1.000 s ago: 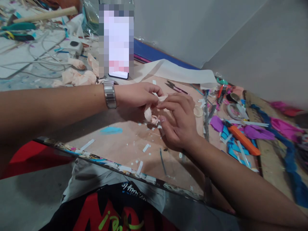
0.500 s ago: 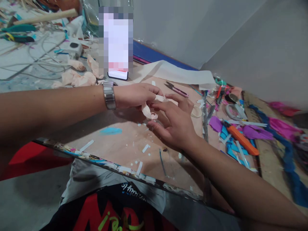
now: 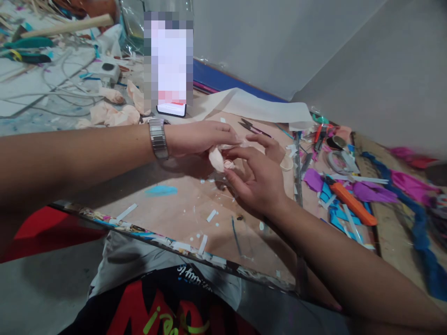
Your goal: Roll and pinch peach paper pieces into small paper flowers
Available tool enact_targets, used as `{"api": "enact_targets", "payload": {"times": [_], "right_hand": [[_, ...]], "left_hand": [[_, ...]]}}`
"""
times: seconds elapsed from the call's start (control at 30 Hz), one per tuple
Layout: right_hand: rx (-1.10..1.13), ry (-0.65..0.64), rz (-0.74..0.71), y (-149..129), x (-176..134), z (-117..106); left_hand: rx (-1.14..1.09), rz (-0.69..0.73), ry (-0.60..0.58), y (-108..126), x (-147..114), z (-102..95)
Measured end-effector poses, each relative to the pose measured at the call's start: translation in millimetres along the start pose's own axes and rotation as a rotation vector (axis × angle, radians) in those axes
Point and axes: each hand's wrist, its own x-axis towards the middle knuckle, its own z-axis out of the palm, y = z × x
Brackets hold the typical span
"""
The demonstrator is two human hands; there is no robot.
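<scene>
A pale peach strip of crepe paper, with a small rolled coil at its lower end, is held between both hands over the board. My left hand, with a metal watch on the wrist, is closed on the strip from the left; its fingertips are partly hidden. From the right, my right hand has its thumb and forefinger at the rolled end, while its other fingers reach toward the strip's upper part. Behind the hands lie small thread snips.
A lit phone stands upright behind my left wrist. Crumpled peach paper pieces, pliers and wires crowd the left. An orange cutter knife, a tape roll and coloured scraps lie right. White paper runs along the back of the board.
My right hand and the rolled end of the paper have shifted slightly right. My left fingers now stretch further over the strip, which looks more folded together.
</scene>
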Motion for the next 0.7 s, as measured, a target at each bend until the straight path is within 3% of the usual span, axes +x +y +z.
{"api": "enact_targets", "payload": {"times": [0.1, 0.33, 0.7], "right_hand": [[-0.002, 0.089, 0.039, 2.4, 0.7, 0.1], [0.042, 0.217, 0.018, 9.4, 2.7, 5.8], [0.046, 0.255, -0.007, 8.9, 3.4, 3.8]], "left_hand": [[0.003, 0.024, -0.077, -0.7, -1.0, -2.6], [0.004, -0.07, -0.19, -5.0, -2.7, -6.9], [-0.173, -0.015, -0.076, -10.2, -1.5, 0.2]]}}
